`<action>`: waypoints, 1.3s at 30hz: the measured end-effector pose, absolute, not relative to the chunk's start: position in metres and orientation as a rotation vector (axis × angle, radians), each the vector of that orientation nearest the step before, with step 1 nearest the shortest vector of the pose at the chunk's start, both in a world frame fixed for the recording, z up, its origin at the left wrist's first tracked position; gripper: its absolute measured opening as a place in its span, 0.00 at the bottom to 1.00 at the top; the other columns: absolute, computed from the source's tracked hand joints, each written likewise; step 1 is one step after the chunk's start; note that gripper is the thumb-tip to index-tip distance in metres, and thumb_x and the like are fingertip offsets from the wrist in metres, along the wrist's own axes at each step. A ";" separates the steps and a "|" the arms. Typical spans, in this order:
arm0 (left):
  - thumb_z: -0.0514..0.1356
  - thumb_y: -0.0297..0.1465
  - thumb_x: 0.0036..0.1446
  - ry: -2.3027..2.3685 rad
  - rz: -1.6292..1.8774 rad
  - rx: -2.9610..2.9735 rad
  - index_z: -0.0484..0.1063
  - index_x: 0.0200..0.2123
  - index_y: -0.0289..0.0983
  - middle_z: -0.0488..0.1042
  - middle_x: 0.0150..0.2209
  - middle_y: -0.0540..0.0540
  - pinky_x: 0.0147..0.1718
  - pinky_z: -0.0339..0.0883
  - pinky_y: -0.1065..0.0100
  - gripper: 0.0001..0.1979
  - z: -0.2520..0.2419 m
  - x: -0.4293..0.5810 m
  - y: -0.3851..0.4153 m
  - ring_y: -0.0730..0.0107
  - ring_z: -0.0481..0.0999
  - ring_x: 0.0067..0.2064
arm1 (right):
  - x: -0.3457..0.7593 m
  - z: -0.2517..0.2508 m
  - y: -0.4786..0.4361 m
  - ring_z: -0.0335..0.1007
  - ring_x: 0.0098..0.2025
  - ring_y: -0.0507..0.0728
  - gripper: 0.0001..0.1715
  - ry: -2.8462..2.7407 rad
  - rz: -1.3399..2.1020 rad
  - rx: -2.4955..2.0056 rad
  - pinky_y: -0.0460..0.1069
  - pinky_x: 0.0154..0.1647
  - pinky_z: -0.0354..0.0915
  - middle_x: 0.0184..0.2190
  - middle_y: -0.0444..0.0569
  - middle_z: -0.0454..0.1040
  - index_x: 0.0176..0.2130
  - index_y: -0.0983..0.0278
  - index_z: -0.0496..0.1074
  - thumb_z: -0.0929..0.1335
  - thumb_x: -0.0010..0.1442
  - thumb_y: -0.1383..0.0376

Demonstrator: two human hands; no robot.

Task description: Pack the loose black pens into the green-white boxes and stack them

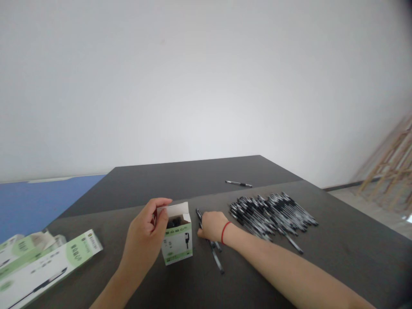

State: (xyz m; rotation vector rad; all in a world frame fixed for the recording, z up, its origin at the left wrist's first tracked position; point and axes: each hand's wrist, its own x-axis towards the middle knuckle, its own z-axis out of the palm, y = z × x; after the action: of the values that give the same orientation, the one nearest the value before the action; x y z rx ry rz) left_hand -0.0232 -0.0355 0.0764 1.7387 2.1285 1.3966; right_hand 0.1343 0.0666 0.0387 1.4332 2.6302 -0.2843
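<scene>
My left hand [146,231] grips the upper left edge of a small white and green carton [178,249], thumb and fingers pinching its wall. The carton stands upright with its top flap raised, and dark pen ends show inside. Just right of it, my right hand [213,225] is closed over a few black and clear pens [216,259] lying on the table. Its fingertips are partly hidden, so how many pens they grasp cannot be made out. A large heap of similar pens [267,216] lies beyond my right wrist.
Flattened or opened green and white cartons [61,266] lie at the left. A single pen [238,183] rests farther back on the dark table [180,182]. Behind stands a white wall [206,86]; a wooden rack [391,161] is at the far right.
</scene>
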 end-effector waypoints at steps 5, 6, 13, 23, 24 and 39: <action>0.52 0.37 0.61 2.081 1.409 1.761 0.72 0.42 0.43 0.77 0.33 0.52 0.28 0.64 0.70 0.11 0.077 -0.022 -0.036 0.68 0.75 0.29 | 0.134 0.039 0.064 0.72 0.45 0.57 0.16 2.599 -0.376 1.424 0.56 0.46 0.71 0.46 0.52 0.73 0.49 0.67 0.71 0.67 0.66 0.59; 0.52 0.37 0.61 2.070 1.413 1.765 0.72 0.42 0.43 0.77 0.33 0.52 0.28 0.64 0.70 0.11 0.077 -0.022 -0.036 0.68 0.75 0.29 | 0.135 0.039 0.064 0.72 0.44 0.56 0.16 2.615 -0.394 1.429 0.55 0.45 0.71 0.45 0.51 0.73 0.48 0.67 0.71 0.67 0.66 0.59; 0.51 0.31 0.59 1.995 1.566 1.763 0.63 0.35 0.42 0.73 0.35 0.53 0.30 0.63 0.70 0.02 0.073 -0.016 -0.038 0.70 0.72 0.31 | 0.164 0.079 0.078 0.69 0.32 0.55 0.08 2.960 -0.541 1.456 0.48 0.34 0.63 0.29 0.50 0.73 0.33 0.68 0.69 0.64 0.61 0.65; 0.49 0.30 0.62 1.877 1.593 1.679 0.63 0.40 0.42 0.73 0.34 0.52 0.30 0.64 0.70 0.06 0.068 -0.008 -0.036 0.69 0.72 0.32 | 0.147 0.145 0.061 0.60 0.27 0.52 0.05 4.058 -1.184 0.717 0.47 0.31 0.60 0.28 0.43 0.63 0.34 0.62 0.59 0.59 0.63 0.64; 0.49 0.30 0.62 1.879 1.582 1.668 0.64 0.40 0.42 0.72 0.33 0.53 0.30 0.63 0.70 0.06 0.068 -0.006 -0.036 0.70 0.72 0.31 | 0.143 0.146 0.060 0.60 0.27 0.52 0.03 4.127 -1.082 0.601 0.47 0.31 0.60 0.28 0.44 0.64 0.34 0.62 0.59 0.59 0.61 0.65; 0.50 0.30 0.61 1.754 1.567 1.665 0.67 0.35 0.40 0.72 0.29 0.52 0.27 0.60 0.69 0.07 0.066 -0.003 -0.032 0.67 0.70 0.29 | 0.121 0.123 0.052 0.62 0.20 0.54 0.09 3.708 -0.302 0.237 0.45 0.23 0.50 0.20 0.41 0.66 0.38 0.61 0.59 0.62 0.55 0.62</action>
State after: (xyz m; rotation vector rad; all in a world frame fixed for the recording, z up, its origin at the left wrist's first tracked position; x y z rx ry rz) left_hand -0.0033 -0.0325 0.0664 1.6655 1.7542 1.5668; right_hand 0.1209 0.0522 0.1230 0.2369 3.7079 -0.3022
